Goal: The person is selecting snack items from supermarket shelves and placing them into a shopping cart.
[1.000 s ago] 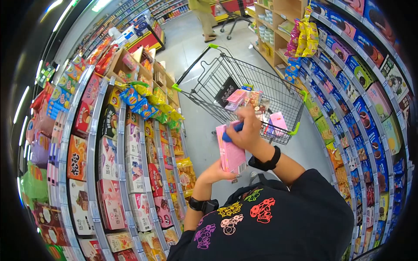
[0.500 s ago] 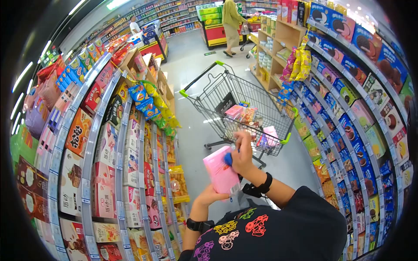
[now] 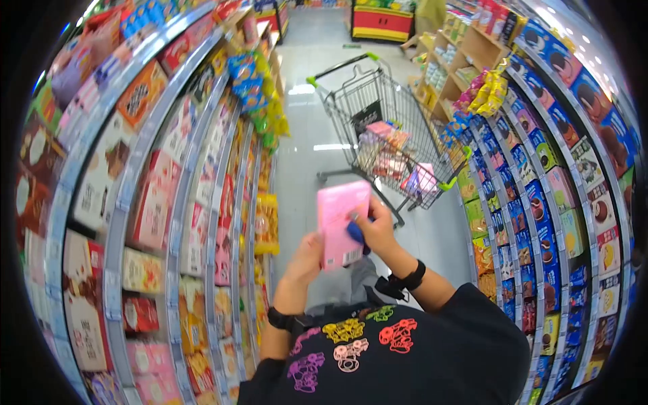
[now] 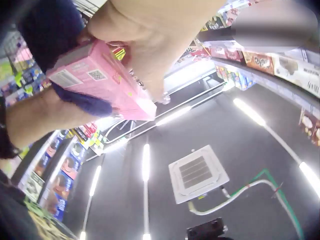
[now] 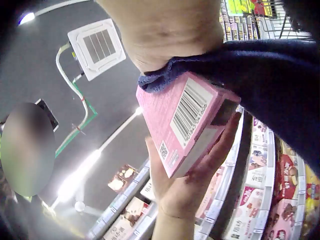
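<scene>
A pink carton (image 3: 343, 212) with a barcode on its narrow side stands tilted in front of the person's chest. Their left hand (image 3: 305, 260) grips it from the left; in the right wrist view that hand's fingers and thumb span the two sides of the box (image 5: 167, 112). At the carton's right side the right hand (image 3: 379, 231) holds a dark blue cloth (image 3: 356, 233) against it. In the right wrist view the cloth (image 5: 280, 82) hangs wide and laps over the carton's edge. The left wrist view shows the cloth (image 4: 85, 101) along the carton's underside.
Ahead stands a wire shopping cart (image 3: 398, 121) with several packages (image 3: 388, 158) in it. Snack shelves line both sides, with white boxes (image 3: 101, 179) on the left and blue cookie packs (image 3: 540, 209) on the right. Hanging snack bags (image 3: 253, 94) stick out into the aisle.
The carton has turned, its broad face now towards the head camera. The right hand with the cloth has moved from its upper edge down its right side. The cart sits higher in view.
</scene>
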The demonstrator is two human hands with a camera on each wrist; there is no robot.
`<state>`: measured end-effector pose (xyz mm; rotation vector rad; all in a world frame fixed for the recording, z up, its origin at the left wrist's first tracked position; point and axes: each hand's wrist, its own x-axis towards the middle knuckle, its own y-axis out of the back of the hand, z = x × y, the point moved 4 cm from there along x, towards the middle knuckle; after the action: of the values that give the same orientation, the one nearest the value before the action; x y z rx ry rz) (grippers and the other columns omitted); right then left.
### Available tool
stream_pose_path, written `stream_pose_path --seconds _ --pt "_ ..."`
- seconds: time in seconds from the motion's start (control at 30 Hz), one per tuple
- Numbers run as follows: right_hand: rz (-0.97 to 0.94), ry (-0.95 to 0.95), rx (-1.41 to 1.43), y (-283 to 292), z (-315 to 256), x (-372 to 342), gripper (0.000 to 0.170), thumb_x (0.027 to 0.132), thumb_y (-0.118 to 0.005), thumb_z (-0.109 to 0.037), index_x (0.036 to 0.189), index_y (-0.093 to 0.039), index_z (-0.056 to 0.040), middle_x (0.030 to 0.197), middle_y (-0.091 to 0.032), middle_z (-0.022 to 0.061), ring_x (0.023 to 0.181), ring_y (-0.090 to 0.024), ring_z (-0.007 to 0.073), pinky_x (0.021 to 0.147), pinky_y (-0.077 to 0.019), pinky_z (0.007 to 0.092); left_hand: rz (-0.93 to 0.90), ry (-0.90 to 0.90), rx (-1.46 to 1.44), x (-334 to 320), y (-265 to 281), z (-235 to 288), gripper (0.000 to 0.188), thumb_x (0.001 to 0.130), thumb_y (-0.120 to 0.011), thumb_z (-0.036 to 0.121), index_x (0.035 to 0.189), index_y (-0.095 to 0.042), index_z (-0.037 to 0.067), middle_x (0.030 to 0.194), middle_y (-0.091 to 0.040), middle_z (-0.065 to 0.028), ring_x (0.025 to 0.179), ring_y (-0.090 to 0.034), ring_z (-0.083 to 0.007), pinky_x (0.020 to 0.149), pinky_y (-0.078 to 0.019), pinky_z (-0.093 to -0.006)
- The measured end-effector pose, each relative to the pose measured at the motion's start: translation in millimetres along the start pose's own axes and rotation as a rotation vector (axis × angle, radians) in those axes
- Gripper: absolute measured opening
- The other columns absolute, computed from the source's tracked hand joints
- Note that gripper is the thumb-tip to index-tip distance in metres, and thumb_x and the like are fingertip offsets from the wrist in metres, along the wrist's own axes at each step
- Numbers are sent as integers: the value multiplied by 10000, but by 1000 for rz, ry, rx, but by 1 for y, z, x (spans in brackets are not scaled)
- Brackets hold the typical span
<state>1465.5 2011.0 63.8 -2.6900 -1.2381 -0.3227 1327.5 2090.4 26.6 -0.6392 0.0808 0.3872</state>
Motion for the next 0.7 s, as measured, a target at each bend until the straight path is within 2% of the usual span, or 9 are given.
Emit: stream_pose_path --seconds 0.07,0.1,0.13,0.23,0.33,0.43,0.53,0.63,0.7 --pt "113 -35 139 0 2 -3 240 839 -610 -183 993 -552 -9 876 -615 27 776 -557 84 705 -449 233 -274 -216 -367 -11 -2 21 780 832 -286 666 1344 -352 81 1340 -408 -130 1236 -379 -206 1024 -298 -384" --pt "187 -100 340 -4 -7 -3 186 858 -582 -163 972 -557 -17 856 -609 22 733 -548 78 674 -445 225 -244 -277 -502 -23 -13 39 792 820 -231 691 1383 -249 134 1395 -306 -131 1285 -299 -212 1042 -233 -446" --pt "237 -126 360 3 2 -3 199 867 -577 -192 972 -555 -24 833 -598 13 706 -541 69 648 -437 204 -218 -341 -630 -37 -22 59 811 807 -176 716 1421 -147 187 1451 -205 -131 1334 -219 -219 1059 -168 -509" --pt "169 -208 586 8 5 -1 228 877 -569 -226 988 -552 -28 831 -591 3 708 -535 54 636 -429 181 -418 -508 -807 -59 -16 78 793 784 -150 743 1423 -78 278 1488 -75 -63 1375 -17 -189 1063 -6 -543" --pt "153 -198 535 1 -3 -2 236 882 -563 -232 1004 -551 -30 835 -591 1 704 -533 50 632 -427 177 -418 -535 -846 -67 -13 78 803 767 -153 762 1420 -55 305 1491 -56 -18 1375 -14 -192 1066 31 -524" --pt "121 -164 466 -15 -18 -5 238 887 -556 -218 1026 -548 -24 842 -599 15 703 -538 56 648 -436 187 -286 -501 -712 -69 -15 74 832 758 -160 770 1423 -53 282 1492 -50 -18 1375 -17 -195 1070 30 -511" --pt "57 -109 402 -23 -25 -1 233 891 -550 -200 1029 -545 -14 854 -608 31 727 -549 64 665 -442 192 -299 -504 -618 -67 -16 69 850 756 -133 774 1426 -47 257 1491 -58 -29 1376 -7 -192 1068 31 -510" --pt "60 -62 317 -27 -38 1 217 884 -559 -172 1016 -543 1 851 -621 36 735 -567 66 660 -448 194 -309 -521 -563 -60 -16 62 876 785 -225 739 1430 -68 168 1472 -159 -90 1360 -118 -201 1083 -60 -454" --pt "71 -3 139 -26 -41 4 190 879 -563 -154 985 -548 3 828 -625 31 715 -568 61 646 -447 193 -82 -501 -79 -48 -12 51 796 842 -317 632 1406 -153 95 1415 -265 -120 1298 -254 -193 1053 -184 -387"
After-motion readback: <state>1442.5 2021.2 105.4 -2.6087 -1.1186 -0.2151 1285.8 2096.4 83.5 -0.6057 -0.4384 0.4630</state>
